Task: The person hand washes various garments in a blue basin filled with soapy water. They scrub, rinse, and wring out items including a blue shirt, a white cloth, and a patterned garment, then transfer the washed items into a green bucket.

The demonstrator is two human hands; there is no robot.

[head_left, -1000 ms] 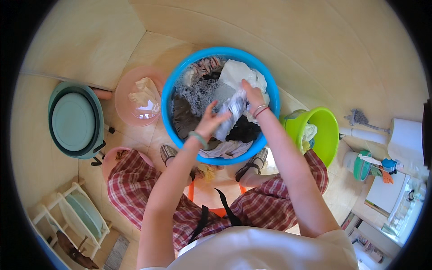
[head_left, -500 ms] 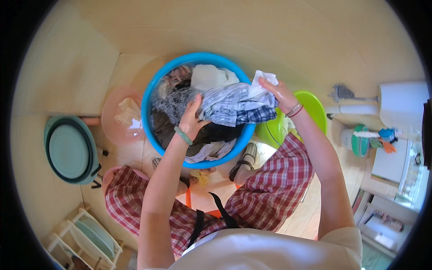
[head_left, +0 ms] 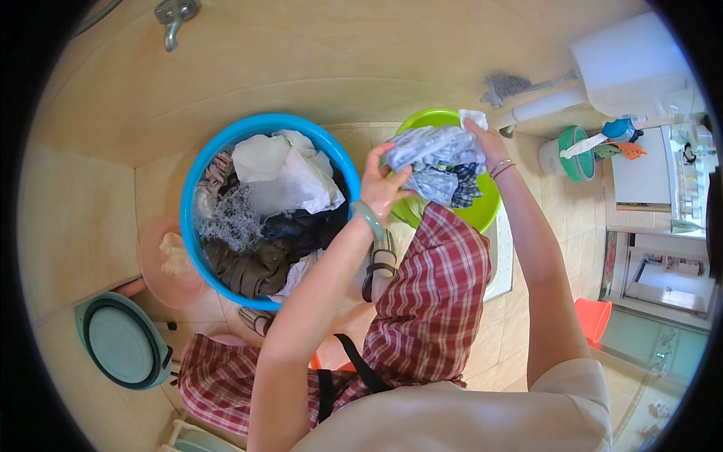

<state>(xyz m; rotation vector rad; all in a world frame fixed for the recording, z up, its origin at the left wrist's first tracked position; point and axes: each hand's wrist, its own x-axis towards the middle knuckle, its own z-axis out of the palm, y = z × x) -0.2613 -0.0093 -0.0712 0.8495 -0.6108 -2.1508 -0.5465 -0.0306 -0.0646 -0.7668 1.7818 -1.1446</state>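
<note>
A wet, bunched blue-and-white checked shirt (head_left: 437, 162) hangs between my hands over the green basin (head_left: 489, 205). My left hand (head_left: 382, 183), a jade bangle at its wrist, closes on the shirt's left side. On the far right side, my right hand (head_left: 489, 145) grips it beside a white corner of cloth. To the left stands a large blue tub (head_left: 194, 260) of soapy water. Inside it are white cloth (head_left: 282, 166), dark garments (head_left: 301, 230) and a brown garment (head_left: 252, 267), with foam (head_left: 237, 218) among them.
A pink basin (head_left: 154, 275) with pale cloth stands left of the tub, near a folded grey-green basin (head_left: 120, 343). A tap (head_left: 175, 19) juts from the wall. At right are a toilet brush (head_left: 508, 87), a green-and-white bucket (head_left: 576, 154) and a red container (head_left: 593, 320).
Both hands have carried the checked shirt right, from above the blue tub to above the green basin. The shirt is now more bunched, and the view has shifted right.
</note>
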